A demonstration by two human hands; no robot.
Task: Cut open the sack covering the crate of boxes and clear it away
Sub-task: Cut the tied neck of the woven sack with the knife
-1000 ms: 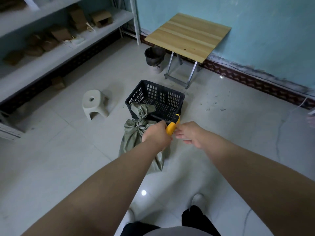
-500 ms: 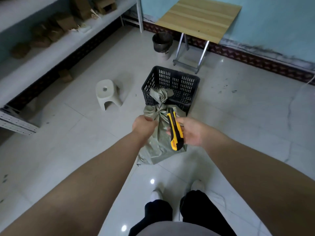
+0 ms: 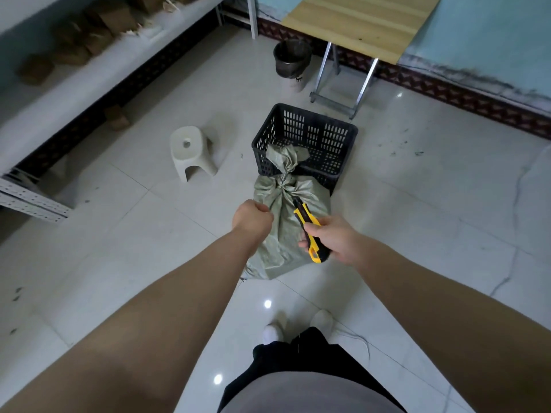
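So the person is standing over the green woven sack (image 3: 287, 231), which is lying on the floor tiles with its tied neck flopping over the near rim of the black crate (image 3: 307, 138). The sack is sitting just in front of the crate and touching it, not draped over it. The left hand (image 3: 252, 219) is closing its fingers on a bunch of the fabric at the sack's upper left, pulling it taut by the look of it. The right hand (image 3: 335, 239) is wrapping its fingers around a yellow utility knife (image 3: 308, 231), tip pointing up toward the tied knot (image 3: 283, 181). Can't tell if the blade is actually out.

Looks like the cut is just getting lined up, nothing sliced open yet. Next move probably needs the blade extended and drawn away from that left hand, since it's sitting pretty near the knife.
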